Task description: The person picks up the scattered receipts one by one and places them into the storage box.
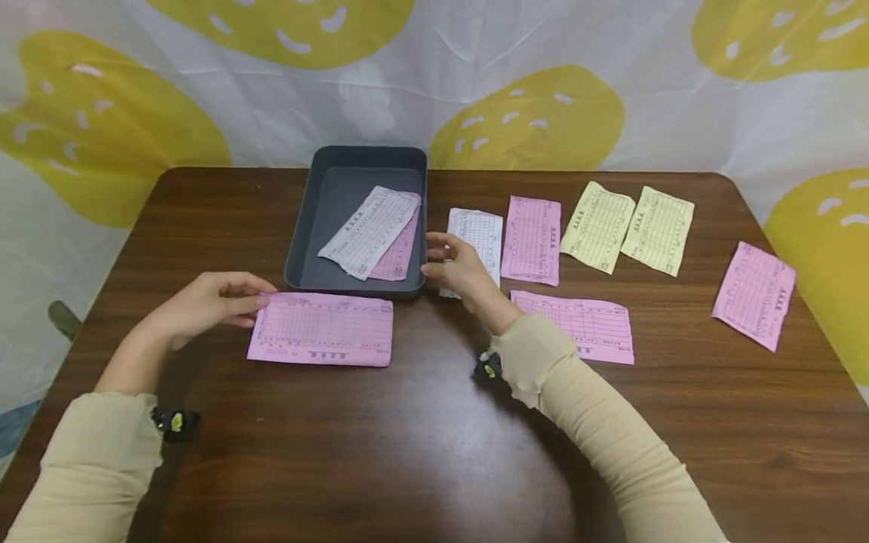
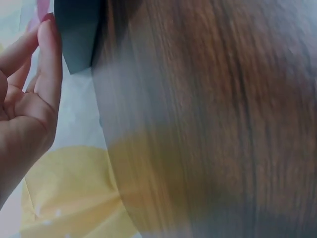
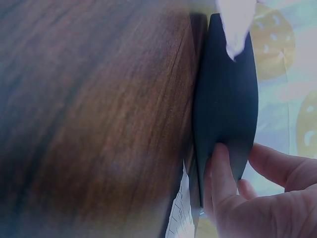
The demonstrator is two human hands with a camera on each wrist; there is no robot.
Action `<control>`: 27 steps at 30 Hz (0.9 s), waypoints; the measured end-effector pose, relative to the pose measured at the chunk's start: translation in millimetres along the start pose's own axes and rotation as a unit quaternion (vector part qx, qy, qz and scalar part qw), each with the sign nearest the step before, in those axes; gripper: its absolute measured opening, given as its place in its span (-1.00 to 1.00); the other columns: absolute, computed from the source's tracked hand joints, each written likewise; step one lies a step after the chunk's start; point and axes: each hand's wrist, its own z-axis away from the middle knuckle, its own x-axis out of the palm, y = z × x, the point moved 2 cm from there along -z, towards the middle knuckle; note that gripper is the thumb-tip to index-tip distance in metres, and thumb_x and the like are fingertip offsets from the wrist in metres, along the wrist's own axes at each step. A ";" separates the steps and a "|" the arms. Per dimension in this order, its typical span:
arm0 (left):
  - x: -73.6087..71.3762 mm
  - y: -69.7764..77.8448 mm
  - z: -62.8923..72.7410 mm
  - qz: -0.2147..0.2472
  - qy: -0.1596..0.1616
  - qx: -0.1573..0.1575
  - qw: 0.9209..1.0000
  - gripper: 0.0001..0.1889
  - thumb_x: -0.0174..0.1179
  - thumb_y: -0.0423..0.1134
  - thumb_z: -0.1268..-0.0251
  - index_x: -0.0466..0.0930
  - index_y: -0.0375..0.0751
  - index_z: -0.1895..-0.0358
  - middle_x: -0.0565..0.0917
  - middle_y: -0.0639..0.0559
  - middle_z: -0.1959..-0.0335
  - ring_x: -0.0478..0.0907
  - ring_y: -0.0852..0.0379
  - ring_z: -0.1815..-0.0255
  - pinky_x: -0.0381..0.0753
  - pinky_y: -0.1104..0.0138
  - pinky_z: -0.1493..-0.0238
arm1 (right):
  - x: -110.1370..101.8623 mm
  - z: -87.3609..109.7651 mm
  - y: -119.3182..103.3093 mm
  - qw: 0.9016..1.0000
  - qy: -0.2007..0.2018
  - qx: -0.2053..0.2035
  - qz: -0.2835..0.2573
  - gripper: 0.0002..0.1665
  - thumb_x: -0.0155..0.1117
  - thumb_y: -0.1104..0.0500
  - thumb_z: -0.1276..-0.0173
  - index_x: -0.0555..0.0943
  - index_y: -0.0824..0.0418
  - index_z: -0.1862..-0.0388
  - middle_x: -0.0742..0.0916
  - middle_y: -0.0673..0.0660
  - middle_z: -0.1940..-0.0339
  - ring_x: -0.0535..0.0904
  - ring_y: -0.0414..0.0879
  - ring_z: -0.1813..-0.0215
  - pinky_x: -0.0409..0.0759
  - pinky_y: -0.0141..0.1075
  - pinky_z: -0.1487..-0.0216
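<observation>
My left hand [image 1: 212, 304] pinches the upper left corner of a pink printed slip [image 1: 322, 332], thumb and fingertips together. That slip lies lengthwise along the front of a dark grey tray [image 1: 308, 226], its top edge close against the tray wall. At the tray's front right, my right hand [image 1: 462, 268] holds the side wall. In the right wrist view its fingers [image 3: 222, 168] press on the tray's outer wall [image 3: 225, 99], with the thumb at the rim. Inside the tray, a white slip [image 1: 370, 230] lies slantwise over a pink slip [image 1: 400, 253].
Right of the tray lie a white slip [image 1: 478, 237], partly behind my right hand, and a pink slip [image 1: 532, 241]. Two yellow slips [image 1: 597, 226] come farther right. Another pink slip [image 1: 597, 324] lies partly under my right sleeve; one more [image 1: 755, 296] is near the table's right edge.
</observation>
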 end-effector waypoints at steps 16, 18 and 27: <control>0.2 5.0 -7.3 0.267 0.072 0.071 0.958 -0.80 0.14 -0.35 -0.33 0.57 0.06 0.10 0.69 0.25 0.23 0.63 0.34 0.24 0.69 0.51 0.22 | -0.4 -0.9 1.2 1.000 -0.006 -0.015 0.000 -0.30 0.10 0.50 -0.29 0.27 0.27 -0.41 0.47 0.41 -0.27 0.53 -0.08 0.10 0.61 -0.14 -0.20; 2.0 7.9 -9.3 0.311 0.083 0.078 0.944 -0.80 0.15 -0.37 -0.32 0.59 0.04 0.11 0.69 0.22 0.25 0.64 0.34 0.25 0.69 0.51 0.23 | -0.3 -1.0 1.0 1.000 -0.005 -0.014 -0.002 -0.30 0.11 0.50 -0.28 0.28 0.26 -0.41 0.47 0.40 -0.27 0.53 -0.07 0.09 0.60 -0.13 -0.21; 12.5 21.7 -19.0 0.431 0.150 0.049 0.889 -0.80 0.14 -0.44 -0.29 0.51 -0.09 0.10 0.69 0.15 0.33 0.65 0.31 0.32 0.70 0.50 0.24 | -0.2 1.3 -2.0 1.000 -0.004 -0.009 -0.004 -0.29 0.11 0.51 -0.28 0.27 0.26 -0.42 0.47 0.40 -0.28 0.54 -0.07 0.10 0.59 -0.12 -0.22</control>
